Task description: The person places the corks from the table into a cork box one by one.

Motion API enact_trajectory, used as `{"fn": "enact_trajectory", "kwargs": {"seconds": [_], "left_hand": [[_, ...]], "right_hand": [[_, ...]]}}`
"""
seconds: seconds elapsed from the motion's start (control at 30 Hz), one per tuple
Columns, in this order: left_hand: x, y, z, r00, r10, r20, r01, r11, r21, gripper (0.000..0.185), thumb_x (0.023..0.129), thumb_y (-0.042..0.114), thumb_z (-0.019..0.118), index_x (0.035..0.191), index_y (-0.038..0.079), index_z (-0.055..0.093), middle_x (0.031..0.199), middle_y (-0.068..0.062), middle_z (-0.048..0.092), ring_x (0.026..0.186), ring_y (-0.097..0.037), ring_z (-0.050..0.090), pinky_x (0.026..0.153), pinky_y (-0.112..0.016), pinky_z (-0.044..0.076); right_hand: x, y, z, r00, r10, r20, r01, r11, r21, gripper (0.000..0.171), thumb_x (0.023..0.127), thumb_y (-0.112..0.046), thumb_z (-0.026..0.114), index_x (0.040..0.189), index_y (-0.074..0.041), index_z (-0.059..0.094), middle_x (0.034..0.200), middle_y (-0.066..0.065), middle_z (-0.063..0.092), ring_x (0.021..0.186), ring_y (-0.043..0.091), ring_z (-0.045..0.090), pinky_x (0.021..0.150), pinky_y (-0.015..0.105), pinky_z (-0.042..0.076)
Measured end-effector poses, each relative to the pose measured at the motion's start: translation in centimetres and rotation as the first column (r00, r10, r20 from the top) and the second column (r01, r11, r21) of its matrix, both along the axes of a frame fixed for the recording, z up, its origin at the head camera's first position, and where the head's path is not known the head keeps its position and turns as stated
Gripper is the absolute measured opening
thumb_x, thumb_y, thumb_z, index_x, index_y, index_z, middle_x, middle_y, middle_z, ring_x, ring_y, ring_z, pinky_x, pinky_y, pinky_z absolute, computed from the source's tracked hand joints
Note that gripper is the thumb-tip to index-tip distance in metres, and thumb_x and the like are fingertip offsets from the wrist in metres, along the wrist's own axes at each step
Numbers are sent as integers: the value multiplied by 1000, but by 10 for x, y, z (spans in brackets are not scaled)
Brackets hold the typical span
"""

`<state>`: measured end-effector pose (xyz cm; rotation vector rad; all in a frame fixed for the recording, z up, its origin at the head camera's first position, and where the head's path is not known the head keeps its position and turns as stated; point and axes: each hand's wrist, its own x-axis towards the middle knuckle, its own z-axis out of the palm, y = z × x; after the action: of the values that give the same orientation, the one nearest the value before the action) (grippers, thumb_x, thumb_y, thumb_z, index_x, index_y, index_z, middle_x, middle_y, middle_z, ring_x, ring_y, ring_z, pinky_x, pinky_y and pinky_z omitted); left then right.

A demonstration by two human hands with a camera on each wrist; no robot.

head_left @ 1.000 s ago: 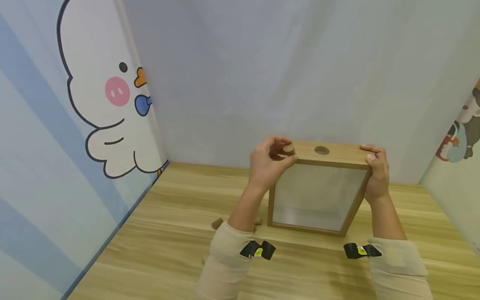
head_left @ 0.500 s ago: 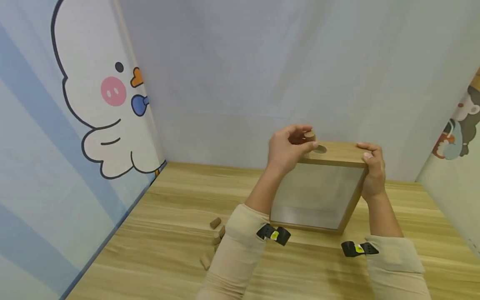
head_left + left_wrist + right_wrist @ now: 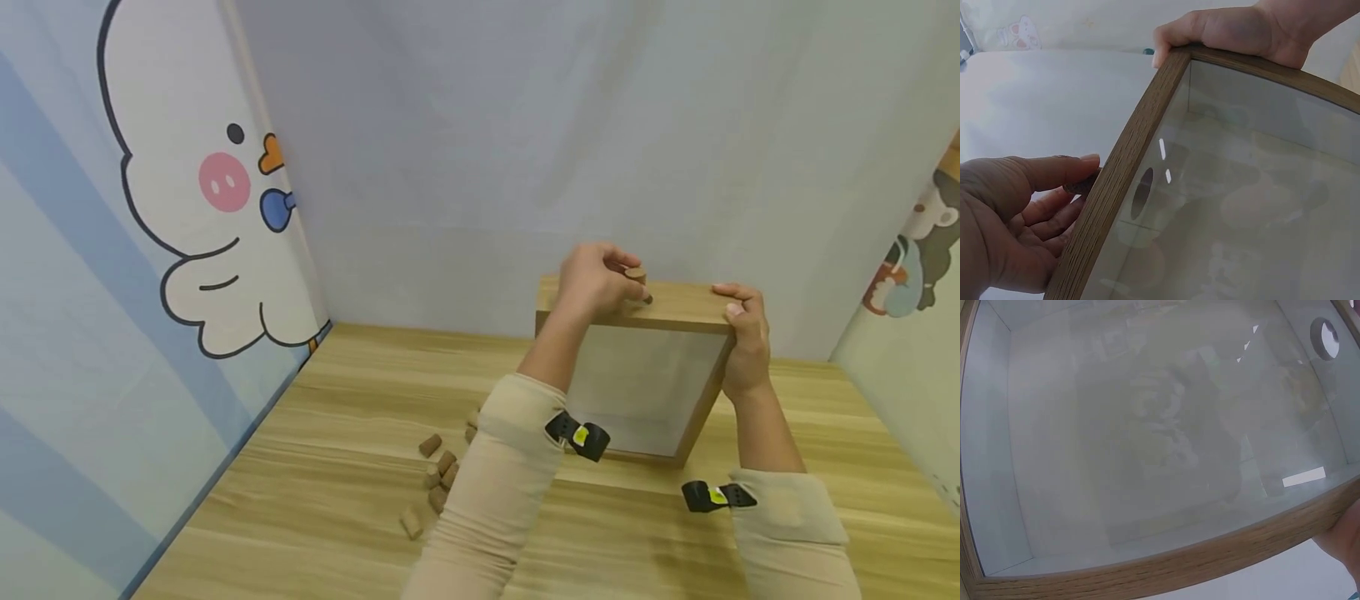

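A wooden box with a glass front (image 3: 637,383) stands upright on the table. Its top board has a round hole (image 3: 647,298), also seen through the glass in the wrist views (image 3: 1142,192) (image 3: 1324,337). My left hand (image 3: 600,279) pinches a cork (image 3: 636,273) right at the hole; the cork (image 3: 1082,185) shows between fingertips and thumb beside the frame edge (image 3: 1129,169). My right hand (image 3: 738,333) grips the box's top right corner, fingers curled over the top (image 3: 1229,31). The box's inside looks empty through the glass (image 3: 1147,437).
Several loose corks (image 3: 438,471) lie on the wooden table (image 3: 315,467) left of the box. Cloth walls with cartoon prints close in the left (image 3: 150,250), back and right (image 3: 915,250) sides. The table's near strip lies in front of the box.
My left hand has carried the cork right along the box's top, from near the left corner to the hole. The right hand has kept its hold on the corner.
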<state>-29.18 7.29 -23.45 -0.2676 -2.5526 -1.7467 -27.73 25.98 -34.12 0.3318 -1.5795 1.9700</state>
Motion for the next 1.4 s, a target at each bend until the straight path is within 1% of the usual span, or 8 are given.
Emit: {"fn": "enact_trajectory", "kwargs": {"seconds": [0.2,0.37,0.43,0.53,0.63,0.7,0.9,1.4], "left_hand": [[-2,1,-4,999,-17,-35,16,999,-42,35,68,11,84,99,18,70,83,7,62,78,-11,56,62,-22,47],[9,-11,-13,981,-127,-145,130,992,10,46,73,21,82,115,16,65,96,4,63,86,-11,58,67,-23,48],[18,-18,-19,956,-180,-231,193,980,38,42,77,20,78,116,12,64,100,-1,64,87,-11,58,70,-23,48],[32,-28,-29,897,-237,-374,276,960,52,32,83,12,71,113,5,64,102,-9,65,87,-10,59,73,-22,49],[44,-37,-38,844,-264,-466,302,953,9,28,85,9,66,112,4,64,103,-10,65,86,-9,60,75,-24,48],[52,-43,-44,833,-275,-481,300,954,-25,28,85,11,65,113,6,64,104,-7,65,88,-9,59,76,-25,47],[68,-60,-60,845,-268,-462,270,961,-62,30,85,16,68,114,12,63,107,-1,61,93,-13,58,76,-25,45],[90,-102,-109,866,-291,-406,265,957,-120,30,83,16,71,112,10,65,107,-1,60,95,-17,55,78,-33,45]], "right_hand": [[1,1,3,1000,-7,1,7,1000,7,28,86,-20,39,104,-16,60,110,8,44,92,20,41,76,35,28],[2,2,2,1000,6,3,-6,1000,1,27,86,-21,39,104,-17,59,110,7,43,93,20,40,76,35,28],[2,2,1,1000,6,6,-6,1000,1,27,86,-21,39,104,-17,59,111,7,43,93,21,40,76,35,29],[3,1,-1,1000,-1,9,1,1000,7,27,86,-21,39,104,-18,59,111,7,43,93,21,41,76,36,28],[2,1,-3,1000,-5,7,5,1000,4,27,86,-22,39,104,-18,59,110,7,44,93,21,41,76,36,29],[2,0,-2,1000,-7,7,7,1000,4,27,86,-22,39,104,-17,60,110,7,44,93,21,41,76,36,29],[0,0,2,1000,-16,4,16,1000,17,27,86,-22,39,104,-18,59,111,7,44,93,20,40,77,36,27],[-2,2,1,1000,-6,-14,6,1000,1,27,87,-20,39,104,-16,60,110,7,44,93,20,41,77,35,28]]}}
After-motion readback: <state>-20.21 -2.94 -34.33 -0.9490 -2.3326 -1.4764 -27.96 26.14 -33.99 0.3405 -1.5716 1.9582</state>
